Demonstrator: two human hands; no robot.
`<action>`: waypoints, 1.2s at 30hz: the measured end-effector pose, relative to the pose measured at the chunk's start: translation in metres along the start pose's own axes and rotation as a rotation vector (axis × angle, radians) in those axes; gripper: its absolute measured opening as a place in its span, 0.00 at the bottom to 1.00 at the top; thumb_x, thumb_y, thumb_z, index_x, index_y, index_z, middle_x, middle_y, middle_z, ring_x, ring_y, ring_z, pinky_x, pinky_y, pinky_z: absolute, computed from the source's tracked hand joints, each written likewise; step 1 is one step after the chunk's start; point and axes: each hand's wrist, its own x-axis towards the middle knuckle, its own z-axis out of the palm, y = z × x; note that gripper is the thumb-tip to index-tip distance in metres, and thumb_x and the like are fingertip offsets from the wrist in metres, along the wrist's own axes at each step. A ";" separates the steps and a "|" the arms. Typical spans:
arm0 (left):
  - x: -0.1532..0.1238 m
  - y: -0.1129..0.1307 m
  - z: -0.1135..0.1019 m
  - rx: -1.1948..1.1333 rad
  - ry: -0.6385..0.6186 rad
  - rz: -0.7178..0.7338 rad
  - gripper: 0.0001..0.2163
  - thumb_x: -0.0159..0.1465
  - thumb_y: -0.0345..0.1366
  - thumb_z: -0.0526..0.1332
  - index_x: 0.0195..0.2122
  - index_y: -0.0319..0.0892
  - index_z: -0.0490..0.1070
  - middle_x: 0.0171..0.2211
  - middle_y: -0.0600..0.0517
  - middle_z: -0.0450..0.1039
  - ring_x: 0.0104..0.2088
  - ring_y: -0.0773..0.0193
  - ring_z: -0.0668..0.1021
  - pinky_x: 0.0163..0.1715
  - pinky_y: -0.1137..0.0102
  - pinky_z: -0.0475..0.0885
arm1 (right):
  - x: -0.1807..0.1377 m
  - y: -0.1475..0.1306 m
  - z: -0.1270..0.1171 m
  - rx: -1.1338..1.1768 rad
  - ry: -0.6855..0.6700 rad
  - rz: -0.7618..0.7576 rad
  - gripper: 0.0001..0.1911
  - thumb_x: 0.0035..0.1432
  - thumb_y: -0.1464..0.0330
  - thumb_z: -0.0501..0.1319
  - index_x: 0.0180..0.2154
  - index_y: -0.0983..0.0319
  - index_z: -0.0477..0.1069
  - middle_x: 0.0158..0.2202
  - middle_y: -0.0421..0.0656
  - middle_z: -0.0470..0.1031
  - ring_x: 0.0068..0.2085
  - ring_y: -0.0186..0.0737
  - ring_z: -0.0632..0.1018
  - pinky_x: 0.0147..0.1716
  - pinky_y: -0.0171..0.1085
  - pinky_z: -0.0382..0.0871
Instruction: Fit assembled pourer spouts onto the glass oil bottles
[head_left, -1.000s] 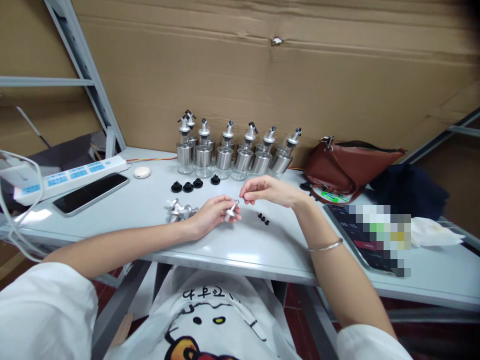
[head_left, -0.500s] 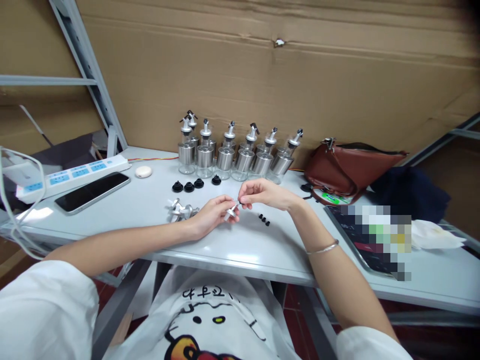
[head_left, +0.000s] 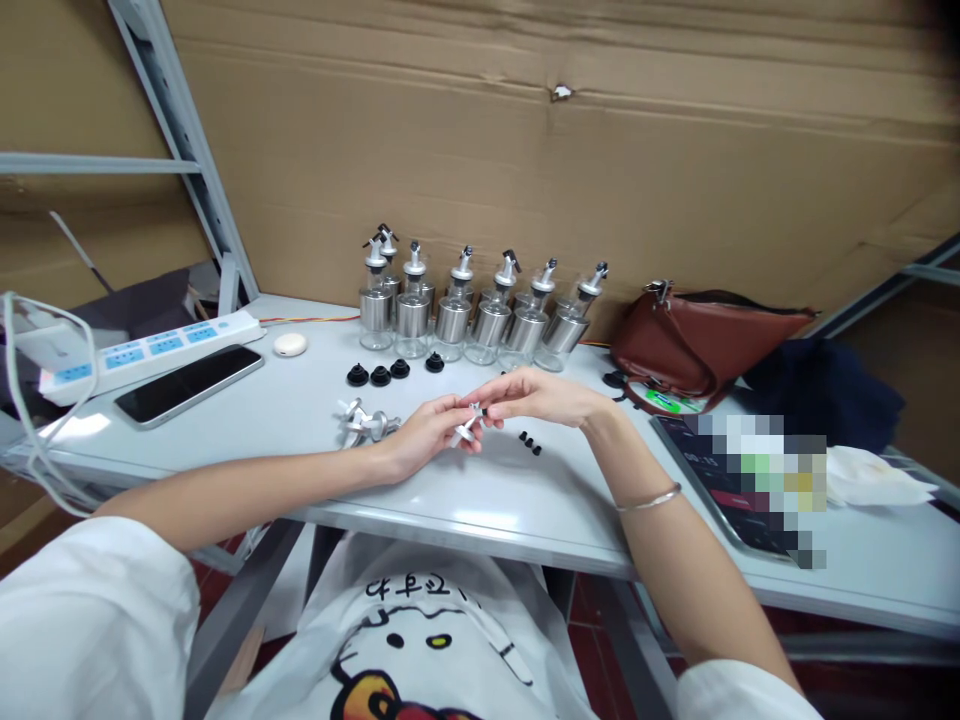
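Observation:
My left hand (head_left: 433, 436) is closed around a silver pour spout (head_left: 466, 432), its flared base hanging below the fingers. From the right, my right hand (head_left: 529, 397) pinches a small black piece (head_left: 484, 411) against the spout's tip; the fingers of both hands nearly meet. More silver pour spouts (head_left: 367, 424) lie left of my left hand. Beyond them sit several black stoppers (head_left: 380, 375). A few small black caps (head_left: 529, 443) lie on the table below my right wrist.
Glass bottles with steel sleeves (head_left: 453, 322) and spouts line the back. At left are a power strip (head_left: 165, 345), a phone (head_left: 191, 384) and a white round case (head_left: 290, 345). A brown bag (head_left: 697, 335) and a tablet (head_left: 712, 480) stand at right.
My right hand's fingers have extended forward over the spout tip, and the black piece now sits against it. The left hand keeps its hold; the view has shifted slightly.

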 end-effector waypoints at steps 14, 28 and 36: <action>0.011 0.045 -0.028 0.181 -0.220 0.075 0.22 0.59 0.54 0.58 0.45 0.41 0.67 0.42 0.46 0.72 0.36 0.57 0.79 0.32 0.67 0.72 | -0.003 -0.002 -0.004 0.234 0.291 -0.201 0.15 0.51 0.61 0.69 0.39 0.60 0.74 0.37 0.41 0.77 0.37 0.34 0.79 0.37 0.34 0.72; 0.027 0.063 -0.112 1.697 0.077 0.005 0.32 0.60 0.53 0.52 0.60 0.37 0.54 0.54 0.38 0.61 0.55 0.44 0.67 0.53 0.54 0.63 | -0.002 -0.005 -0.007 0.433 0.613 -0.275 0.12 0.45 0.70 0.70 0.34 0.59 0.74 0.29 0.38 0.77 0.30 0.31 0.77 0.35 0.33 0.73; 0.033 0.052 -0.121 1.671 0.128 0.138 0.38 0.58 0.54 0.57 0.62 0.35 0.48 0.53 0.36 0.57 0.56 0.43 0.65 0.55 0.55 0.61 | -0.002 -0.005 -0.007 0.422 0.613 -0.250 0.12 0.45 0.70 0.70 0.35 0.59 0.74 0.30 0.38 0.77 0.31 0.31 0.77 0.36 0.33 0.72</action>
